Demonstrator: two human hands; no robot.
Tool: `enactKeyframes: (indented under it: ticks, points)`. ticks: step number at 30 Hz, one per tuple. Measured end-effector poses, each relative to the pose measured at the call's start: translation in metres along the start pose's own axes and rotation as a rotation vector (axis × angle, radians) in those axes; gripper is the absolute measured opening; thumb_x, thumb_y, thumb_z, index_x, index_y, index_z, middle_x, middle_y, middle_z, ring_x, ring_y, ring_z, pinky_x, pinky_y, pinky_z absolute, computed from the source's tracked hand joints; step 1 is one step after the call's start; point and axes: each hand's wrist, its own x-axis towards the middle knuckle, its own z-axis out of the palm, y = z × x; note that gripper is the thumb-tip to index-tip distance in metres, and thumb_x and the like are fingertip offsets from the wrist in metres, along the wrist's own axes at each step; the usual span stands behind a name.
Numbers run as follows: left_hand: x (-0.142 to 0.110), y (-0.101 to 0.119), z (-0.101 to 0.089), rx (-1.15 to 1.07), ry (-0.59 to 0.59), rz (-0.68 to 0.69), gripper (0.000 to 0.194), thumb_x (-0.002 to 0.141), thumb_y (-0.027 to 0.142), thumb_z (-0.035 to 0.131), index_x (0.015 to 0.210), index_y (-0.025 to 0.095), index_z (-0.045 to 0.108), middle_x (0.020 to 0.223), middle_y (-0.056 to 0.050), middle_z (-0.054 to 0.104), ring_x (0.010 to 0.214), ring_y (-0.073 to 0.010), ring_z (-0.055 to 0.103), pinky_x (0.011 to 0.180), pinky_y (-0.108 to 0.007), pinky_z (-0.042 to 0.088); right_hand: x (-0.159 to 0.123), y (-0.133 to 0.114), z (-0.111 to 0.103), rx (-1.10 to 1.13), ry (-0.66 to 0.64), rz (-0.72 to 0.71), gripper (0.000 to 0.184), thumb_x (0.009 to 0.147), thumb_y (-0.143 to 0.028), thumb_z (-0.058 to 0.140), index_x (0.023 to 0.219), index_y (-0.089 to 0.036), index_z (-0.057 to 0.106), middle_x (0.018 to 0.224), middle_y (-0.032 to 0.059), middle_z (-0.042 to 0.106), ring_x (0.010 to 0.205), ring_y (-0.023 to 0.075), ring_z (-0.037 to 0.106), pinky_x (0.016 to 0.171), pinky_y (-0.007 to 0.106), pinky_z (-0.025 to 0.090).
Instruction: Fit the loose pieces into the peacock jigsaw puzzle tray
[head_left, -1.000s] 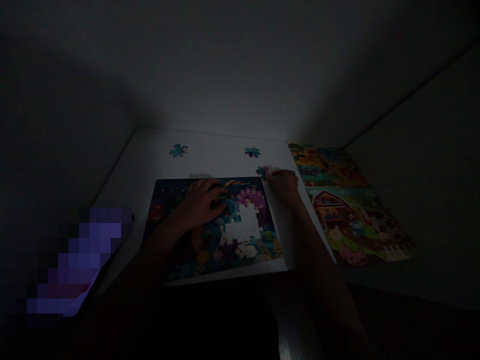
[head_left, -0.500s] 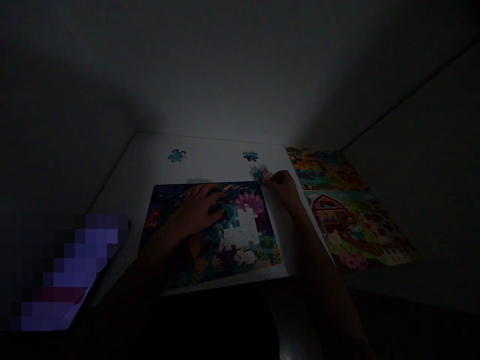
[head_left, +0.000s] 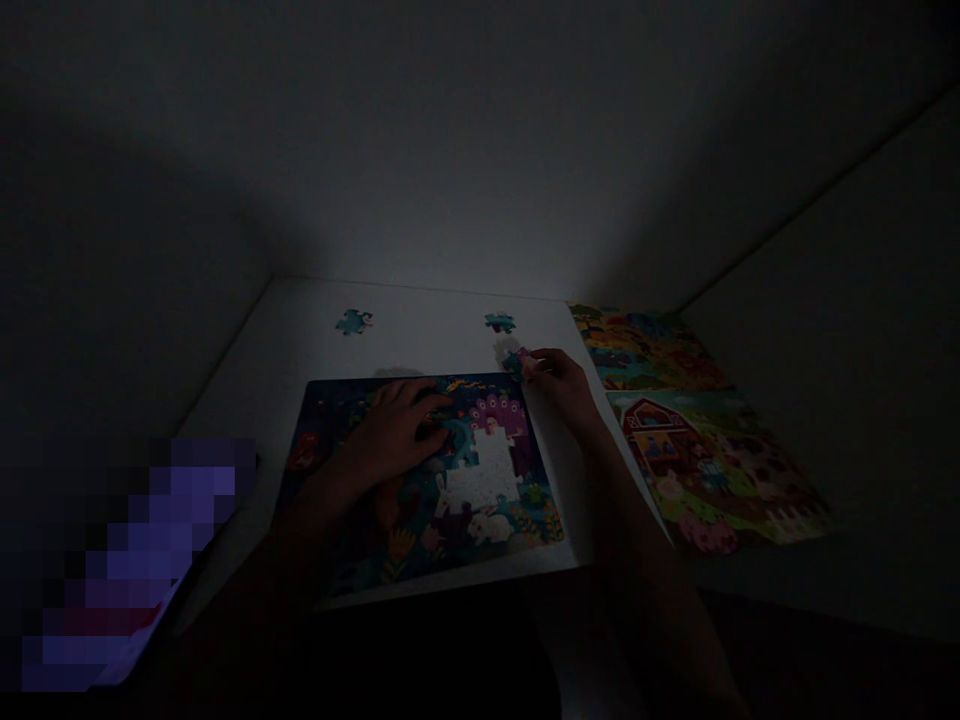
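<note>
the right hand (head_left: 564,385) pinches a puzzle piece (head_left: 516,360) at its fingertips, just beyond the far right corner of the puzzle board (head_left: 427,470); the piece is too dim to tell its long axis. the left hand (head_left: 394,425) lies open, palm down on the board, fingers pointing toward its white gap (head_left: 484,470).

A rectangular cardboard jigsaw puzzle board (head_left: 420,500) was laid near the front of the white table (head_left: 300,330). Two loose puzzle pieces (head_left: 353,321) (head_left: 499,322) were placed beyond it, far left and far right. Two finished farm-scene puzzles (head_left: 645,350) (head_left: 712,465) were laid to its right, one behind the other.
</note>
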Motion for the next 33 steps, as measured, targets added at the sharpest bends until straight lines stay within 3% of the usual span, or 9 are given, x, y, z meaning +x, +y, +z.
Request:
enactKeyframes:
  ticks: [8,15,22,33]
  points:
    - [-0.001,-0.002,0.001,-0.025,0.005,0.015,0.037,0.089,0.041,0.058,0.123,0.027,0.060,0.138,-0.008,0.051,0.130,-0.0310,0.044,0.108,-0.051,0.037,-0.005,-0.016,0.001,0.049,-0.041,-0.022,0.025,0.075,-0.043,0.066,0.083,-0.021,0.061,0.074,0.0002,0.064,0.074,0.0171,0.058,0.074,0.032,0.046]
    - [-0.001,-0.001,0.001,-0.026,0.026,0.019,0.036,0.089,0.040,0.058,0.122,0.028,0.061,0.137,-0.008,0.051,0.128,-0.0307,0.045,0.107,-0.052,0.037,-0.008,-0.020,0.006,0.105,-0.164,0.000,0.019,0.073,-0.036,0.065,0.083,-0.020,0.064,0.072,-0.0014,0.063,0.072,0.0158,0.058,0.075,0.031,0.046]
    - [0.000,0.000,0.000,-0.031,0.015,0.003,0.037,0.088,0.039,0.059,0.124,0.028,0.061,0.137,-0.007,0.052,0.128,-0.0303,0.045,0.107,-0.051,0.038,-0.009,-0.019,0.006,0.085,-0.207,0.054,0.021,0.067,-0.033,0.070,0.083,-0.021,0.069,0.079,-0.0003,0.068,0.077,0.0169,0.060,0.076,0.030,0.047]
    - [-0.001,-0.002,0.002,-0.031,0.027,0.005,0.039,0.088,0.039,0.060,0.125,0.029,0.060,0.135,-0.007,0.052,0.126,-0.0301,0.046,0.106,-0.050,0.038,-0.013,-0.026,0.001,0.042,-0.443,0.037,0.019,0.069,-0.031,0.070,0.084,-0.020,0.075,0.084,0.0020,0.073,0.079,0.0182,0.063,0.080,0.033,0.049]
